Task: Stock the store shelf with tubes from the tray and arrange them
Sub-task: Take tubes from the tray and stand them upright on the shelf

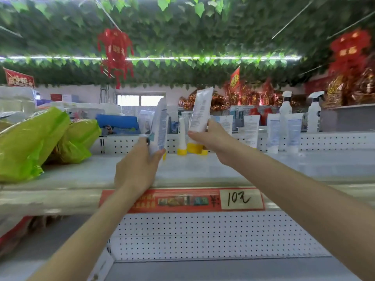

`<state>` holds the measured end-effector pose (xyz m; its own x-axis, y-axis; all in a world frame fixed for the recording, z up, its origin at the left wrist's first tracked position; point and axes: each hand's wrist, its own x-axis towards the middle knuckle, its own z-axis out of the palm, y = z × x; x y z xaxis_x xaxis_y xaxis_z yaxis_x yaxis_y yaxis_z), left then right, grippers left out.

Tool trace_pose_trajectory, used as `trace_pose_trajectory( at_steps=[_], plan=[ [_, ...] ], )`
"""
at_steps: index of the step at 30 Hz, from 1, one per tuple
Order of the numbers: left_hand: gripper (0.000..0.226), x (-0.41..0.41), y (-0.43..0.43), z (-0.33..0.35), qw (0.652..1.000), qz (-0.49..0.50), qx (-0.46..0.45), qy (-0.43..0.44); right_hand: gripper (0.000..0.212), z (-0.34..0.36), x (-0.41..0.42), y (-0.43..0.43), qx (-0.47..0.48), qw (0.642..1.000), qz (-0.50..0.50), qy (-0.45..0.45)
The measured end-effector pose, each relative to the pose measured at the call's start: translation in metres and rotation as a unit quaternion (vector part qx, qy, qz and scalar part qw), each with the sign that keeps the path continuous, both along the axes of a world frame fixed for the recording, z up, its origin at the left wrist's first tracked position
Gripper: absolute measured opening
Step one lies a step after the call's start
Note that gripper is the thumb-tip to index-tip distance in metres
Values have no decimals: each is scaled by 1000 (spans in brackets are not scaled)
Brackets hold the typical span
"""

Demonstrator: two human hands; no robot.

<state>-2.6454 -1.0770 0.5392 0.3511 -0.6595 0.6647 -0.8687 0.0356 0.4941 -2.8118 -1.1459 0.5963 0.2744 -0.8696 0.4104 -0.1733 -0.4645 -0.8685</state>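
My left hand (136,167) grips a white tube (159,124) near its lower end and holds it upright above the top shelf (182,171). My right hand (211,138) grips a second white tube with a yellow cap (200,110), also cap down, just right of the first. Behind them a white tube with a yellow cap (182,136) stands on the shelf. Several white tubes (251,128) stand in a row farther right along the perforated back rail. The tray is not in view.
Green plastic bags (32,142) lie on the shelf's left part. Two white spray bottles (313,114) stand at the back right. A red price strip with a "10" tag (239,199) runs along the shelf's front edge. A perforated panel (203,236) backs the lower shelf.
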Motion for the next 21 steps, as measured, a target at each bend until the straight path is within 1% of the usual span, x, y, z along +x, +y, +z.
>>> trace_pose_trajectory(
  at_steps=[2, 5, 8, 13, 18, 21],
  plan=[
    [33, 1, -1, -1, 1000, 9, 18, -3, 51, 0, 14, -26, 27, 999, -18, 38],
    [35, 2, -2, -1, 997, 37, 56, -33, 49, -4, 30, -56, 63, 996, -17, 60],
    [40, 2, -4, 0, 995, 45, 77, -38, 47, -9, 39, -80, 65, 992, -33, 100],
    [39, 6, -10, 0, 992, 41, 105, -48, 54, -12, 46, -111, 112, 989, -51, 86],
    [37, 6, -13, 2, 991, 47, 117, -53, 44, -17, 45, -135, 92, 992, -21, 80],
    [35, 5, -13, 2, 991, 46, 114, -49, 48, -23, 47, -145, 54, 994, -31, 95]
  ],
)
